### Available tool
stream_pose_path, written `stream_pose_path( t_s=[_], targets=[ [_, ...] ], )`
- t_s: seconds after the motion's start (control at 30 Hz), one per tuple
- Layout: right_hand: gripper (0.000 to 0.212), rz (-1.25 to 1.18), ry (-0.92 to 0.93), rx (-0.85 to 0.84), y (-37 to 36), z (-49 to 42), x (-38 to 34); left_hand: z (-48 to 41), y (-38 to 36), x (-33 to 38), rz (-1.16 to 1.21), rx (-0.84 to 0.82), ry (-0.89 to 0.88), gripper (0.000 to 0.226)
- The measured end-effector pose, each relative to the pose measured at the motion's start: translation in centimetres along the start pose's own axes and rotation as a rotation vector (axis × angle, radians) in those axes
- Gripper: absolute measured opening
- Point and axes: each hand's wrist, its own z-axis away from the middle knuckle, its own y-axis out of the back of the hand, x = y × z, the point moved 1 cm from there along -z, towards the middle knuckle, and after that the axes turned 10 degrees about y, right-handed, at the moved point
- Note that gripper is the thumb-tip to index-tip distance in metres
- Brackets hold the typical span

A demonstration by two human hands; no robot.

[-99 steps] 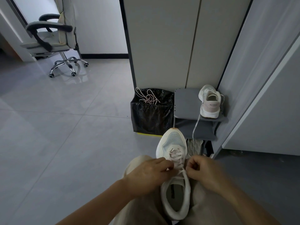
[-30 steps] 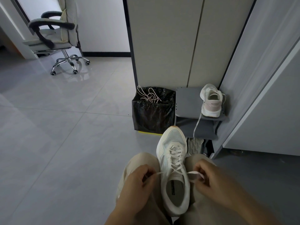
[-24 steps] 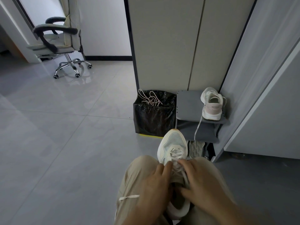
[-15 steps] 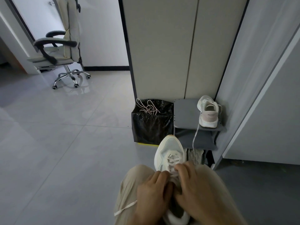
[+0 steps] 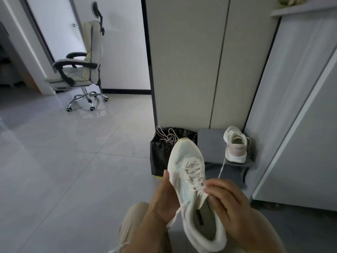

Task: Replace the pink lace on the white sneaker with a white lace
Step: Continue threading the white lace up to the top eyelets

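Now sneaker (image 5: 189, 172) higher, between hands (image 5: 164, 201) (image 5: 229, 203)

The grey tiled floor (image 5: 63, 170) carries a wheeled office chair (image 5: 80, 70) far back on the left, and by the cupboard a black bin bag (image 5: 160, 157) with a pink lace (image 5: 168, 136) draped over its top. Just beside the bag stands a low grey shelf (image 5: 211, 147). A second sneaker (image 5: 236, 145) sits on the shelf's right end, a loose lace (image 5: 221, 168) hanging over the front edge.
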Motion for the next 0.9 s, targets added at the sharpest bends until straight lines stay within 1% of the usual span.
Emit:
stream_pose_path(
  t_s=[0.03, 0.07, 0.1, 0.17, 0.27, 0.37, 0.4, 0.43, 0.47, 0.5, 0.53, 0.6, 0.63, 0.67, 0.7, 0.73, 0.8, 0.87, 0.9],
  targets=[
    [0.018, -0.015, -0.007, 0.033, -0.1, 0.0, -0.2, -0.2, -0.3, -0.1, 0.0, -0.066, -0.008, 0.075],
    [0.018, -0.015, -0.009, 0.06, -0.2, 0.0, -0.5, -0.2, -0.2, -0.2, 0.028, -0.095, 0.024, 0.079],
    [0.018, -0.009, -0.009, 0.081, -0.3, 0.0, -0.7, -0.2, -0.2, -0.4, 0.069, -0.097, 0.081, 0.084],
    [0.019, -0.013, -0.025, 0.116, -0.5, -0.4, -0.9, -0.2, 0.2, -1.0, 0.133, -0.098, 0.1, 0.088],
    [0.02, 0.027, -0.074, 0.172, -0.2, -0.9, -0.8, -0.3, 0.0, -1.0, 0.129, -0.012, 0.086, 0.09],
    [0.02, 0.028, -0.122, 0.182, -0.1, -1.0, -0.9, -0.5, 0.3, -1.0, 0.159, 0.058, 0.063, 0.098],
    [0.02, 0.008, -0.166, 0.177, -0.1, -1.1, -1.0, -0.6, 0.5, -1.0, 0.175, 0.053, 0.06, 0.098],
    [0.021, -0.02, -0.217, 0.151, -0.1, -1.3, -0.9, -0.6, 0.4, -0.9, 0.168, 0.013, 0.064, 0.094],
    [0.019, -0.037, -0.269, 0.123, 0.0, -1.4, -0.9, -0.6, 0.3, -0.7, 0.148, -0.036, 0.051, 0.089],
    [0.011, -0.036, -0.337, 0.108, 0.1, -1.4, -1.1, -0.8, 0.3, -0.6, 0.122, -0.066, 0.025, 0.087],
    [0.005, -0.064, -0.428, 0.104, 0.0, -1.2, -1.2, -1.0, 0.3, -0.5, 0.103, -0.05, 0.008, 0.089],
    [0.031, -0.109, -0.625, 0.076, -0.2, 0.0, -1.6, -1.4, 0.8, -0.7, 0.099, 0.059, 0.006, 0.102],
    [0.033, -0.124, -0.649, 0.043, -0.3, 0.5, -2.1, -1.6, 0.8, -0.7, 0.098, 0.109, -0.008, 0.109],
    [0.027, -0.128, -0.666, -0.012, -0.2, 0.7, -2.6, -1.8, 1.0, -0.8, 0.088, 0.124, -0.012, 0.115],
    [0.021, -0.184, -0.718, -0.067, 0.1, 0.7, -3.1, -2.0, 1.1, -0.8, 0.07, 0.148, -0.023, 0.12],
    [0.025, -0.297, -0.807, -0.089, 0.1, 0.8, -3.3, -2.0, 1.2, -0.8, 0.058, 0.175, -0.042, 0.122],
    [0.036, -0.638, -0.998, -0.066, -0.1, 0.6, -3.4, -2.0, 1.5, -1.0, 0.071, 0.193, -0.057, 0.123],
    [0.032, -1.075, -1.209, 0.098, 0.0, -0.2, -3.5, -1.9, 1.5, -1.1, 0.111, 0.164, -0.055, 0.124],
    [0.048, -1.281, -1.303, 0.181, -0.3, -1.1, -3.6, -1.8, 1.3, -1.1, 0.127, 0.155, -0.051, 0.125]
  ],
)
